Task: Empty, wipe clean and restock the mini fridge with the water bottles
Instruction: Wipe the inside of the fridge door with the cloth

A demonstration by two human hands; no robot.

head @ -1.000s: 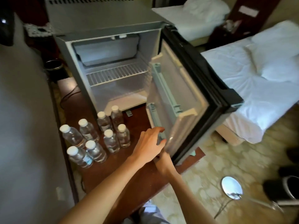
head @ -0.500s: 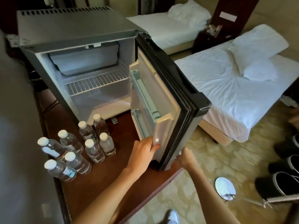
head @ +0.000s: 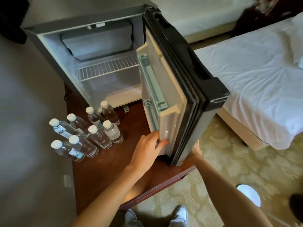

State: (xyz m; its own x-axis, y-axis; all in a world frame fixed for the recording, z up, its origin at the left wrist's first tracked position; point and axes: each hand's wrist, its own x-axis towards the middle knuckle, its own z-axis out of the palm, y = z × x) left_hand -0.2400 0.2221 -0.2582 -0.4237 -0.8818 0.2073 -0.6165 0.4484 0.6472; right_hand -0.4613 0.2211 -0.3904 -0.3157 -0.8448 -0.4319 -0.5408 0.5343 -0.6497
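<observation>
The mini fridge (head: pixel 54 51) stands on a dark wooden table (head: pixel 118 163), with nothing inside but a wire shelf (head: pixel 108 68). Its door (head: pixel 165 82) is swung wide toward me. My left hand (head: pixel 146 148) grips the lower corner of the door's inner liner, thumb on its face. My right hand (head: pixel 196 152) reaches to the door's outer side at the bottom, and the door hides its fingers. Several water bottles (head: pixel 91 131) with white caps stand together on the table, left of the door.
A grey wall runs along the left. A bed (head: pixel 254 76) with white sheets lies to the right of the door, a second one behind it. A round shiny object (head: pixel 249 194) lies on the patterned carpet, near my shoes (head: pixel 180 213).
My left hand slid from the door's lower rack to its corner and took hold. My right hand moved from under the left one round to the door's outer side.
</observation>
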